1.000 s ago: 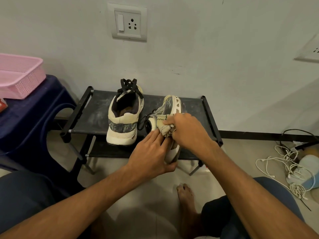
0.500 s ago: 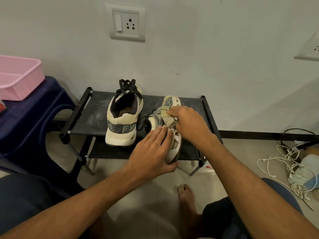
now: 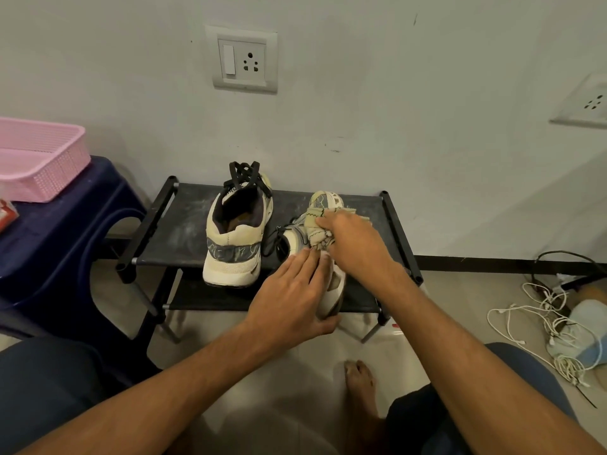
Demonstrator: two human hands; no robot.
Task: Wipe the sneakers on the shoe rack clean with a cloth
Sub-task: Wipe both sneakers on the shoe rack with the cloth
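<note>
Sneakers, one pair, cream with grey panels, both on the top shelf of a black shoe rack (image 3: 177,231) set against the wall. First sneaker (image 3: 235,244) stands upright on its sole, heel toward the viewer, black laces loose, untouched by either hand. Second sneaker (image 3: 329,199) lies tipped on its side just beside the first, heel overhanging the shelf's front edge, probably turned so that its side panel faces up for wiping. Left hand (image 3: 292,297) clamps that heel, fingers laid flat over the top and thumb tucked beneath, apparently to brace the shoe against the rubbing. Right hand (image 3: 356,244) has its fingers curled round a bunched pale cloth (image 3: 320,229) and presses it onto the mid-upper of the tipped shoe. Judged stage: wiping under way on the second sneaker; whether the first is already clean cannot be told. Nearby items: pink basket (image 3: 39,159) on a dark blue stool (image 3: 65,231) at left, wall socket (image 3: 243,60) above, tangled white cables (image 3: 555,323) on the floor at right.
</note>
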